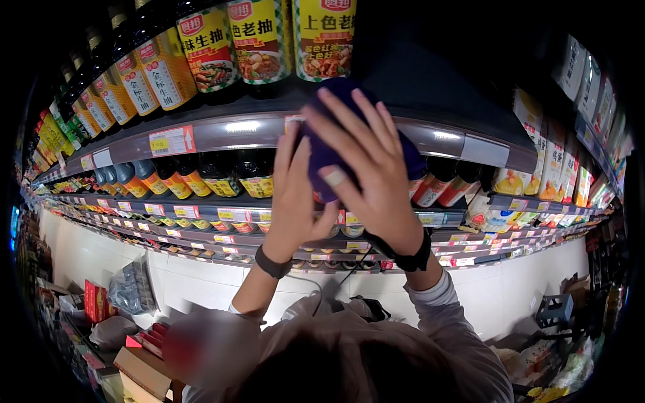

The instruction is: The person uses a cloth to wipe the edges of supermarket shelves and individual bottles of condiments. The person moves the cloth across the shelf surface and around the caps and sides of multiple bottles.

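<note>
A dark purple cloth (327,146) is bunched between my two hands, in front of a shelf edge (216,135) with price labels. My left hand (295,196) presses on its left side, the fingers pointing up. Spread over its front and right side is my right hand (368,161), slightly blurred, with a pale band or plaster on one finger. Dark bands circle both wrists. Above the cloth stand large soy sauce bottles (325,43) with yellow labels. What lies behind the cloth is hidden.
Rows of sauce bottles (169,75) fill the shelves at left. Egg noodle-like packets (554,156) stand at right. Lower shelves hold more jars. On the floor behind are an open cardboard box (143,370), a grey plastic bag (132,287) and a blue-grey stool (554,310).
</note>
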Demonstrator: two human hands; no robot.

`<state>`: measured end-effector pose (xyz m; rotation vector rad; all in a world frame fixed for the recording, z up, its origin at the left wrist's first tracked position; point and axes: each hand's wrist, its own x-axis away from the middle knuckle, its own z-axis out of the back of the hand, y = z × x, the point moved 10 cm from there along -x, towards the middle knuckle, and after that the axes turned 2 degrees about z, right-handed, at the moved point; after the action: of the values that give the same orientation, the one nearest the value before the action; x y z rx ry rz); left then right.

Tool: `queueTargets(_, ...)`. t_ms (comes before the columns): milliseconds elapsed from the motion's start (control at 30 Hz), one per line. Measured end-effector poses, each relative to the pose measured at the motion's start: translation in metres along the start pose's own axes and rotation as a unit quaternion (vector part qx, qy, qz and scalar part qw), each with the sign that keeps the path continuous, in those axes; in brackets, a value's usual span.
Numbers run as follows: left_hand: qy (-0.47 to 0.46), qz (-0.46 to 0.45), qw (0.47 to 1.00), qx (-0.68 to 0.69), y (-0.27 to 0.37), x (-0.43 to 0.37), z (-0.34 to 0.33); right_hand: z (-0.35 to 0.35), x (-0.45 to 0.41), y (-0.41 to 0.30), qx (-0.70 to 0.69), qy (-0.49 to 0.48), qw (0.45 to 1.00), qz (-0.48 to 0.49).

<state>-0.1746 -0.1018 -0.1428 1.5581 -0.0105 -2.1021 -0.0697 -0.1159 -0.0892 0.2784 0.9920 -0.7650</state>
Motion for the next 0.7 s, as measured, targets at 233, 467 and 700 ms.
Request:
queueTargets(233,0.043,0.063,0.995,-0.059,-0.042,0.034,0.035,-0.059,-0.027,-0.04,-0.007,-0.016,0.999,0.044)
queueTargets(467,0.047,0.05,0.994,-0.088,-0.029,0.048,0.021,-0.063,0.002,-0.035,-0.003,-0.005,0.998,0.067)
queueTargets(700,-0.042,-0.058,0.996,-0.06,0.019,0.011,-0.006,-0.007,0.041,0.005,0.081,0.155,0.983,-0.06)
